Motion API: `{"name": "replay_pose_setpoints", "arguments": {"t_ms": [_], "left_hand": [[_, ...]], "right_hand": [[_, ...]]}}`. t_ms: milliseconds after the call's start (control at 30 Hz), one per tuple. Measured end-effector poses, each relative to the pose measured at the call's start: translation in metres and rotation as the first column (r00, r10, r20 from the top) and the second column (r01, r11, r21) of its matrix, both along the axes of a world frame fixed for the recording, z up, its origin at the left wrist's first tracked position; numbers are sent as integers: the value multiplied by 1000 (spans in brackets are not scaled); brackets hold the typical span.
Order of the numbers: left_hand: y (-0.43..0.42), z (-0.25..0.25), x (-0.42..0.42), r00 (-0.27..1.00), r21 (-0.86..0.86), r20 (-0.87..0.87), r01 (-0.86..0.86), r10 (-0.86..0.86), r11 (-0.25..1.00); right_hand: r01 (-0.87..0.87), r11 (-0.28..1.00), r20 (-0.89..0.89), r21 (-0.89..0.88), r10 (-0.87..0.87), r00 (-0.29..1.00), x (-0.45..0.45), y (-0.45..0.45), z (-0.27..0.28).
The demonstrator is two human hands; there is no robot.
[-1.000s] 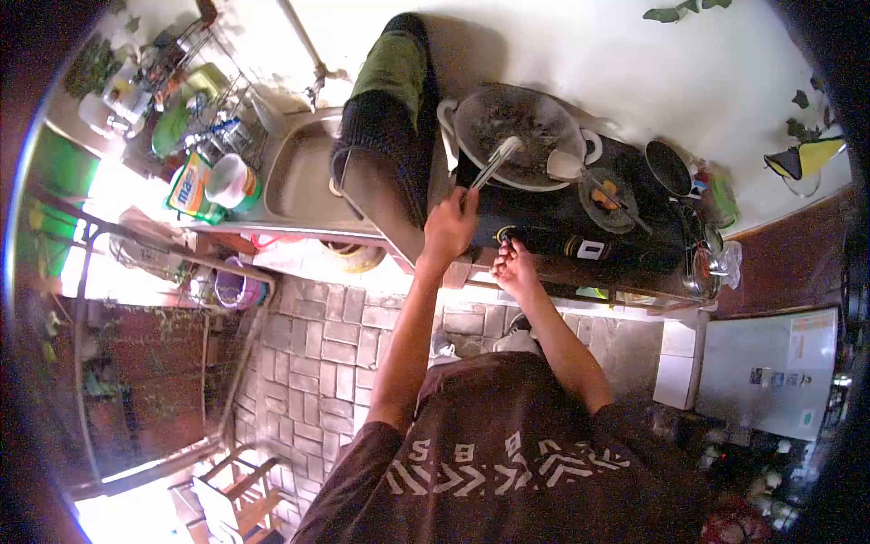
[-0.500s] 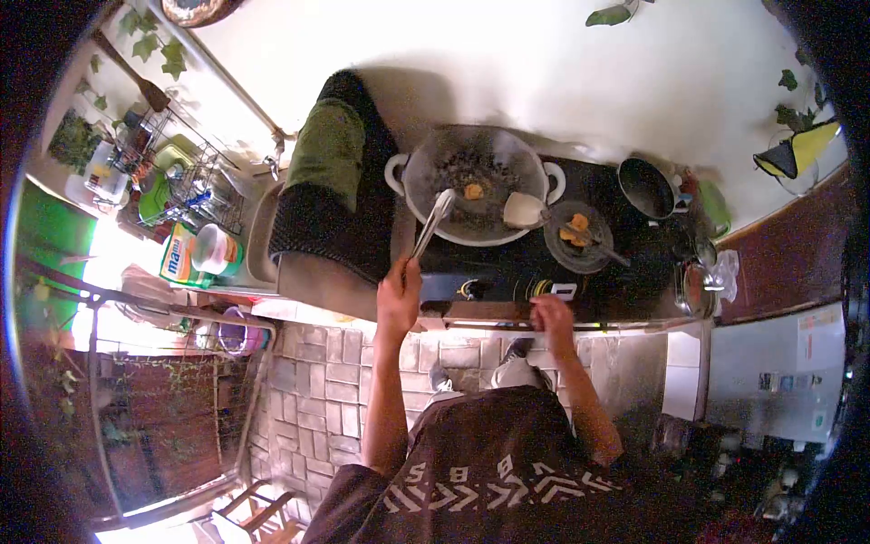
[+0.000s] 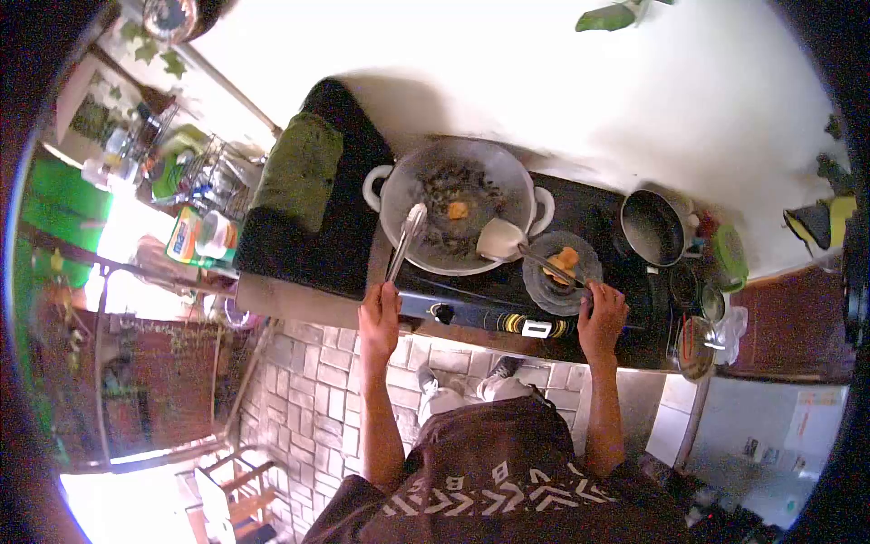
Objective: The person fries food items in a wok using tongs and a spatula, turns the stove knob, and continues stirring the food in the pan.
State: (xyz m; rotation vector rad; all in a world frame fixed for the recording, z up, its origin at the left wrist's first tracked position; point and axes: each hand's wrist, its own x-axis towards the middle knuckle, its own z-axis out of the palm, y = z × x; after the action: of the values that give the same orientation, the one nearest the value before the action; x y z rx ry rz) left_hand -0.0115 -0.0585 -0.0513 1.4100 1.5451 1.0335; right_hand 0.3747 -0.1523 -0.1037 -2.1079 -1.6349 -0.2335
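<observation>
My left hand is closed round a pair of metal tongs, whose tips are over the near left part of a wide two-handled wok. One small orange-brown fried piece lies in the wok. My right hand grips the handle end of a spatula. Its pale broad blade sits at the wok's right edge, and the handle crosses over a glass plate. Several orange fried pieces are on that plate.
The wok stands on a black stove with front knobs. A dark frying pan is to the right, near lidded jars. A black cover with a green cloth stands to the left. Further left is a dish rack.
My right hand has moved up from the stove's front edge and taken hold of the spatula handle. The tongs stay in my left hand. The view has tilted.
</observation>
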Motion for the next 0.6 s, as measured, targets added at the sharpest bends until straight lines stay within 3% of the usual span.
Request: {"name": "replay_pose_setpoints", "arguments": {"t_ms": [100,167,367,433,500,567,600], "left_hand": [[-14,12,1,1000,17,-8,-19,19,1000],[-20,13,-1,991,-12,106,-76,77,997],[-27,2,-16,986,-18,166,-14,17,1000],[-26,0,-20,986,-1,169,5,-5,1000],[-17,2,-24,995,100,-81,68,-60,993],[-4,4,-30,986,56,-129,110,-102,992],[1,5,-32,975,13,-177,136,-132,991]], "right_hand": [[-37,998,0,-42,37,999,12,3,-15],[-81,997,-4,16,81,997,12,1,-15],[-7,985,-17,-171,4,1000,-11,-23,17],[-26,996,-279,-83,2,960,-30,-32,20],[27,990,-369,-137,-77,926,-57,-36,27],[89,978,-453,-191,-168,876,-80,-40,24],[14,998,-557,-65,-48,829,-89,-40,10]]}}
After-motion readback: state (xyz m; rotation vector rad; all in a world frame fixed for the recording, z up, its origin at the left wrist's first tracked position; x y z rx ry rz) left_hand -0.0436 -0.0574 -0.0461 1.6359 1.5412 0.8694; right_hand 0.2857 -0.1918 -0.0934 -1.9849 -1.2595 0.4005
